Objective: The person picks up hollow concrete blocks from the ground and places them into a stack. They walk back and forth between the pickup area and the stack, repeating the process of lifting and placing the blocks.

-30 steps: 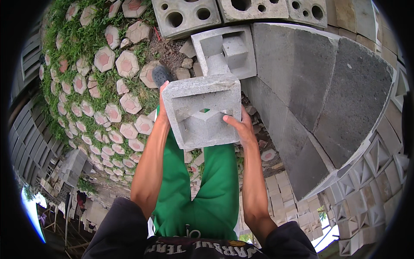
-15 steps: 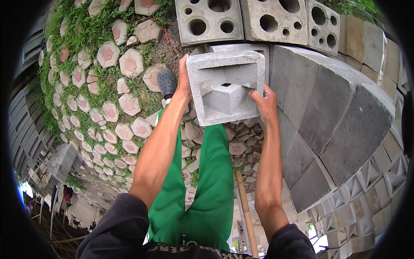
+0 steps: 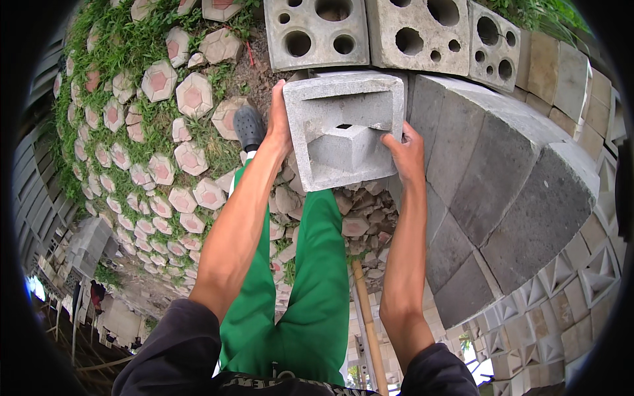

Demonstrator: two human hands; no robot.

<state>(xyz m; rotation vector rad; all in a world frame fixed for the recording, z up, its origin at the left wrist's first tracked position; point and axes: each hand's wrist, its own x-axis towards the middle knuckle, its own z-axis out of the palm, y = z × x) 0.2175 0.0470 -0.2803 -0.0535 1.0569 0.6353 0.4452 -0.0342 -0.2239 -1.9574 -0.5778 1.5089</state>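
Note:
A square grey concrete block (image 3: pixel 348 155) with a recessed, angular inside and a small dark gap in its middle is held between my two hands. Against its left side my left hand (image 3: pixel 280 119) presses with the palm and fingers. My right hand (image 3: pixel 405 152) grips the right side, its thumb hooked over the rim into the recess and its other fingers partly hidden behind the wall. Just beyond the block shows the edge of another grey concrete piece, mostly covered by it.
Concrete blocks with round holes (image 3: pixel 317 41) line the far side. Stacked dark grey blocks (image 3: pixel 489 178) rise at my right. Hexagonal pavers (image 3: pixel 194 94) lie in grass at left, rubble (image 3: pixel 356 224) lies below, and a bamboo pole (image 3: pixel 368 323) leans near my leg.
My view has shifted slightly, so the surroundings appear a little farther left. The block stays between both hands, with nearly the same grip and position.

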